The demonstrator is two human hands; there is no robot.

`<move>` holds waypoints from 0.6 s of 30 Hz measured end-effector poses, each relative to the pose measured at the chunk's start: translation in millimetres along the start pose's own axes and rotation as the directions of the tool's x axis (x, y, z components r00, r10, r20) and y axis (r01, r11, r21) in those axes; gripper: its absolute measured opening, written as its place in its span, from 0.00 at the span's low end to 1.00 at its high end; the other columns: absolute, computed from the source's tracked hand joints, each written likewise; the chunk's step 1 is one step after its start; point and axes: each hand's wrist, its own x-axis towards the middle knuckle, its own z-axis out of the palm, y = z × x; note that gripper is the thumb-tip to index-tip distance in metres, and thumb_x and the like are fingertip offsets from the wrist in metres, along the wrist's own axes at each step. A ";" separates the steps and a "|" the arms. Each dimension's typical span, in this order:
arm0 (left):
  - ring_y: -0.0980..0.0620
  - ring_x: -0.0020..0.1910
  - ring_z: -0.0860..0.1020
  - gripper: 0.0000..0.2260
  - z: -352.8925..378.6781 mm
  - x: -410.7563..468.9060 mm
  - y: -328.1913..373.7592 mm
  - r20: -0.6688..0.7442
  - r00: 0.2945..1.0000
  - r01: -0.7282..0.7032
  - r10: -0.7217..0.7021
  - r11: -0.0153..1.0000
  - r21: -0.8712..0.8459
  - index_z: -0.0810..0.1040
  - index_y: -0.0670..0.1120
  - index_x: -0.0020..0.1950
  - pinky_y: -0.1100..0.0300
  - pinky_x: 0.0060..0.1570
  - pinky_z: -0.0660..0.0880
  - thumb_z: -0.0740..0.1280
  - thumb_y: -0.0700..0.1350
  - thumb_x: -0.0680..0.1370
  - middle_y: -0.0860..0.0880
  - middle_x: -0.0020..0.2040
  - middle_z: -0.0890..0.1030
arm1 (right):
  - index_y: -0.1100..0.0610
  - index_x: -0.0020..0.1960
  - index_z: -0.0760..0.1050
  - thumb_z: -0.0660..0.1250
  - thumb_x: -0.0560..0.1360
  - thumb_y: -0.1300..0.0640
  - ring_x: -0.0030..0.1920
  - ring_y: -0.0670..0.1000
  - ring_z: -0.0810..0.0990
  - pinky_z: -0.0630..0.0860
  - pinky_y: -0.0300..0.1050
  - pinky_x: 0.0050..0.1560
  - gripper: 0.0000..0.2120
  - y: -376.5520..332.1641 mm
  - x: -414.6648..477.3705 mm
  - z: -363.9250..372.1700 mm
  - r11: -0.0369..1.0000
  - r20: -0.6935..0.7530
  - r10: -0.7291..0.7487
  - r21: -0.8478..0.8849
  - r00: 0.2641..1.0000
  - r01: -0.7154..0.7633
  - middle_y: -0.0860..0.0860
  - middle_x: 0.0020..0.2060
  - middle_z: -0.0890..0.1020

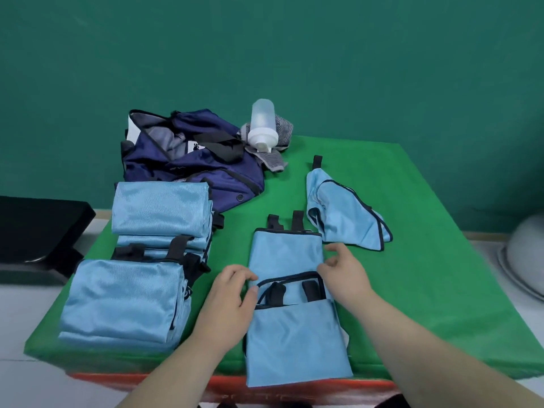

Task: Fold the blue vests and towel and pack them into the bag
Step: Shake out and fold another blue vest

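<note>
Lying half-folded, light-blue vest (pixel 294 343), black trim

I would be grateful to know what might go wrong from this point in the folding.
1. The half-folded vest, pinched by the left hand, overhangs the near edge of the green table, so it may slide off once released.
2. The bottle lies against the grey towel beside the bag, so pulling the towel out could set it rolling.
</note>
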 end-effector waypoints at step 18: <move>0.65 0.77 0.44 0.19 10.4 59.9 -14.8 0.260 0.953 -0.233 0.153 0.921 0.311 0.67 0.59 0.75 0.61 0.75 0.40 0.60 0.50 0.83 0.64 0.78 0.54 | 0.45 0.68 0.72 0.64 0.80 0.45 0.45 0.44 0.76 0.72 0.43 0.39 0.18 32.9 29.7 7.6 0.934 -0.081 -0.242 -0.291 0.967 0.209 0.40 0.51 0.73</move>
